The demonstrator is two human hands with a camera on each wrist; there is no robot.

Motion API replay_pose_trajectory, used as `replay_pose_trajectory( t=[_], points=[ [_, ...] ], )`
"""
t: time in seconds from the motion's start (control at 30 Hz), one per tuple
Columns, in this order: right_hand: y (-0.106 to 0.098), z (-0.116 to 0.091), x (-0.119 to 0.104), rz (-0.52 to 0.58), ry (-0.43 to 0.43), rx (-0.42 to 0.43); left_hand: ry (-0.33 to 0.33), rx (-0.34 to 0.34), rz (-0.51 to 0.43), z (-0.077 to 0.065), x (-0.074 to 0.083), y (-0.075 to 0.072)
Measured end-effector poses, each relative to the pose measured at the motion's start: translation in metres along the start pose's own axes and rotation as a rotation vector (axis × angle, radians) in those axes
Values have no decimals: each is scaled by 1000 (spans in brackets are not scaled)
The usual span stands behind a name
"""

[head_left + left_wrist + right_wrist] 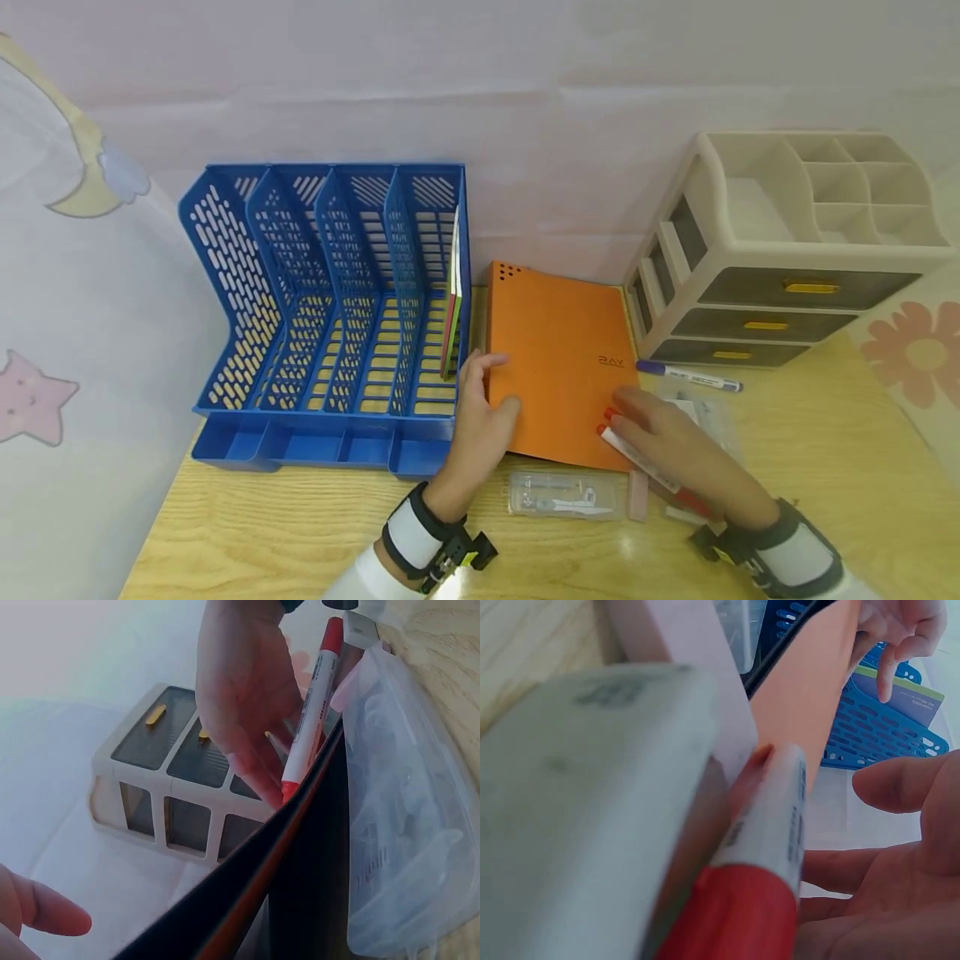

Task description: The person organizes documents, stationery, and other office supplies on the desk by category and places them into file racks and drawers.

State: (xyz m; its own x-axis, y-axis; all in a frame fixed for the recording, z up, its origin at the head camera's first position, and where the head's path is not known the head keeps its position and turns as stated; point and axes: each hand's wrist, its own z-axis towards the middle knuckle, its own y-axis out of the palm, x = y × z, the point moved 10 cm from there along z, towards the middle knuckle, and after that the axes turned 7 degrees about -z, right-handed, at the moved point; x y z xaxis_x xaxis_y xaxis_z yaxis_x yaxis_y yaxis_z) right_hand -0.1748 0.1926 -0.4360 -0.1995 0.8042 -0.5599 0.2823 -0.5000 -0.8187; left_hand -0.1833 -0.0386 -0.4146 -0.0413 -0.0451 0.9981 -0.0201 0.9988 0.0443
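An orange file folder (562, 358) lies flat on the table, right of the blue file rack. At its left edge my left hand (480, 417) has thumb and fingers spread apart, touching or just over the cover. My right hand (667, 433) is at the lower right edge, its fingers loosely extended; whether they touch the folder is hard to tell. Beneath that hand lie red-capped markers (630, 450), one white-barrelled (311, 712), their tips on or beside the cover. In the right wrist view a white marker with a red cap (769, 817) lies beside the right hand's separated thumb and fingers.
The blue file rack (322, 417) holds thin booklets (452, 308) in its right slot. A cream drawer organizer (720, 242) stands at right, a purple-capped marker (697, 377) before it. A clear case (562, 496) and pink block (637, 496) lie in front of the folder.
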Motion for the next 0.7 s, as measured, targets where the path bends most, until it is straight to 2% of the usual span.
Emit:
replay_pose_trajectory(
  t=[0.1,0.2,0.33,0.4,0.53,0.7],
  points=[
    [0,-1,1,-6,5,1,-37,18,-43,2,-1,-2],
    [0,-1,2,-10,13,2,-111,11,-96,5,-8,-1],
    [-1,-2,3,-14,16,9,-210,-72,-238,10,-20,7],
    [-1,-3,4,-20,10,13,-239,-106,-283,11,-25,11],
    [-1,-2,5,-8,-6,32,-237,-141,-308,11,-25,14],
    [-5,3,8,43,-30,78,-191,-177,-304,10,-13,16]
  ],
)
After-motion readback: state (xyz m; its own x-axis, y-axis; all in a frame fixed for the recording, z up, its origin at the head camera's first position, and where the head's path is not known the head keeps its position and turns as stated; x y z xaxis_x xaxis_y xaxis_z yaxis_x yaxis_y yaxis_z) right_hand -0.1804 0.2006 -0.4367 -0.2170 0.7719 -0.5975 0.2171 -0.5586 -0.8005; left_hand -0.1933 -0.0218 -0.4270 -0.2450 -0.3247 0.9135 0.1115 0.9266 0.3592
